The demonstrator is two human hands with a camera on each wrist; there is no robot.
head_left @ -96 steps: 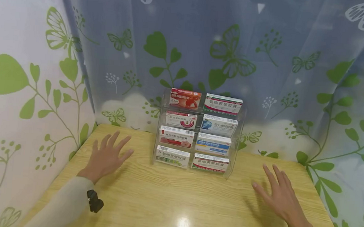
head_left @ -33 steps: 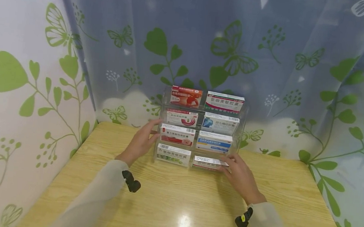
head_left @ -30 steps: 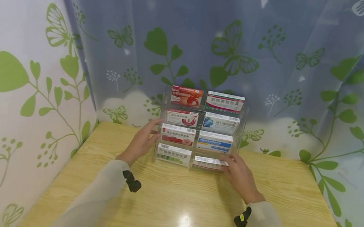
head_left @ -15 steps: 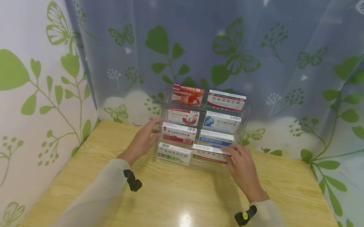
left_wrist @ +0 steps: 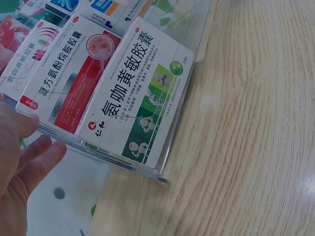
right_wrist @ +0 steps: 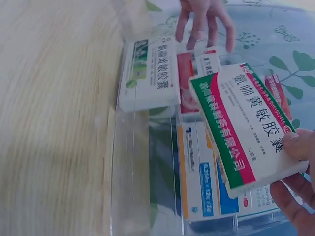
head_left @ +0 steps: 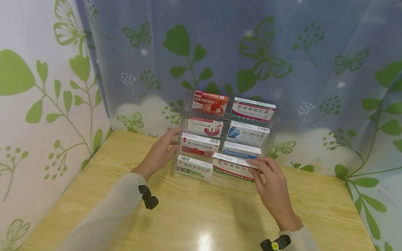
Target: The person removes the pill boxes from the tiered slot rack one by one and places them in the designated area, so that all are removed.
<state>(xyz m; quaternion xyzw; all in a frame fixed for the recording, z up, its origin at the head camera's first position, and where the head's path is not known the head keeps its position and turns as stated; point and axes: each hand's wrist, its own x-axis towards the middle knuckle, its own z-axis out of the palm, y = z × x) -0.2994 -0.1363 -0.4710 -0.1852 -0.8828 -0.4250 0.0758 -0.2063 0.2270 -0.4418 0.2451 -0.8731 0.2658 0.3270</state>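
Observation:
A clear tiered rack holds medicine boxes in two columns. My right hand pinches the right end of a white box with red and green bands; in the right wrist view this box is raised off the bottom right slot, in front of a blue-and-white box. My left hand touches the rack's left side with its fingers extended. In the left wrist view the left hand is beside the rack edge, near a white box with green pictures in the bottom left slot.
The rack stands on a wooden table near its back edge. Behind it hangs a blue curtain with green leaves and butterflies. A white patterned curtain hangs at the left.
The right hand has come to the bottom right box, gripped it and lifted it up out of its slot. Earlier the left hand moved in from the left to the rack's side.

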